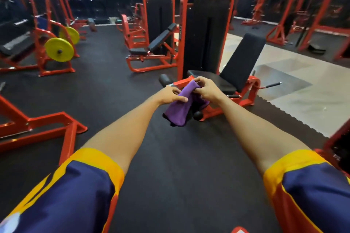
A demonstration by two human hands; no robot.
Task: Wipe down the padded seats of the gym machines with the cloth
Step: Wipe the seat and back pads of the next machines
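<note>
Both hands are holding the purple cloth (178, 110) out in front of the body. The right hand (207, 89) is gripping its bunched upper end with fingers curled tight. The left hand (170, 95) is pinching the fabric lower down between thumb and bent fingers. The cloth is hanging loose below them, in line with the front of a red machine's black padded seat (224, 83). The seat's backrest (244, 58) is leaning rearward. Black rubber flooring (176, 157) is lying beneath.
</note>
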